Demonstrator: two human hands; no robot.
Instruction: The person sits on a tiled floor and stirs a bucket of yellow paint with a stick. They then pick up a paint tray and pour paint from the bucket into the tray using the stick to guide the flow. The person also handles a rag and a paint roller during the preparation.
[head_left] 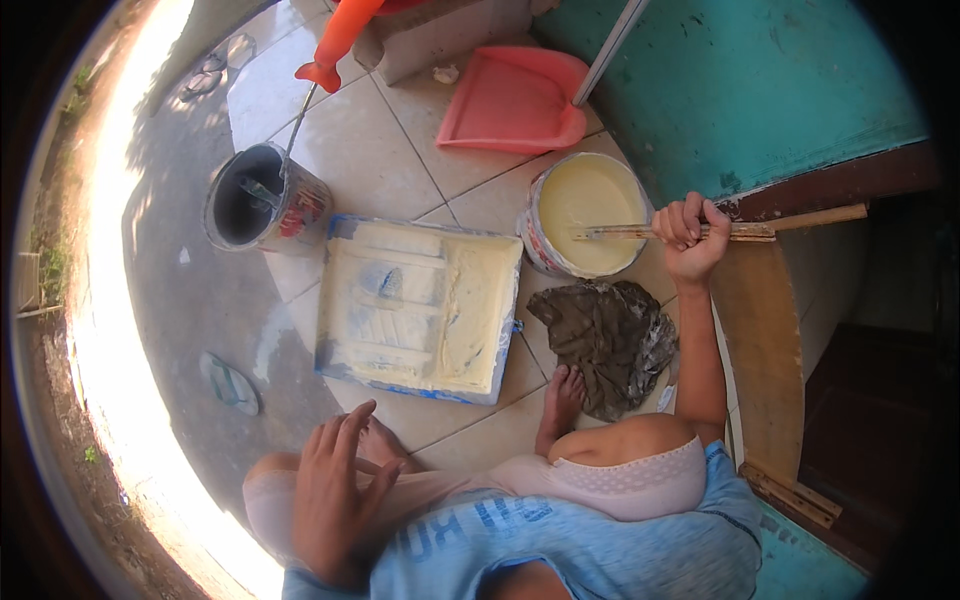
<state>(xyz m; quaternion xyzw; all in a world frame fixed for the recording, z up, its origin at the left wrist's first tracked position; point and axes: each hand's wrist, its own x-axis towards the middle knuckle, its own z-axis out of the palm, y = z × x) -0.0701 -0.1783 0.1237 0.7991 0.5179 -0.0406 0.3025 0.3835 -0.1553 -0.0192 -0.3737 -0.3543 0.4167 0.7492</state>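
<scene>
My right hand (690, 238) is wrapped round a wooden stick (612, 232), whose far end dips into a bucket (530, 222) of cream-coloured paint (588, 195). Fingers loosely spread, my left hand (338, 490) is over my left knee and holds nothing. A blue-rimmed paint tray (340, 300), coated with the same cream colour, lies on the tiles in front of me, left of the bucket. Between the bucket and my right foot is a crumpled dark cloth (600, 335).
At the left stands a grey-lined bucket (222, 205) with a tool leaning inside. A pink dustpan (515, 95) lies behind the paint bucket. One flip-flop (230, 384) is at the left. A teal wall (760, 90) and wooden door edge (760, 340) border the right.
</scene>
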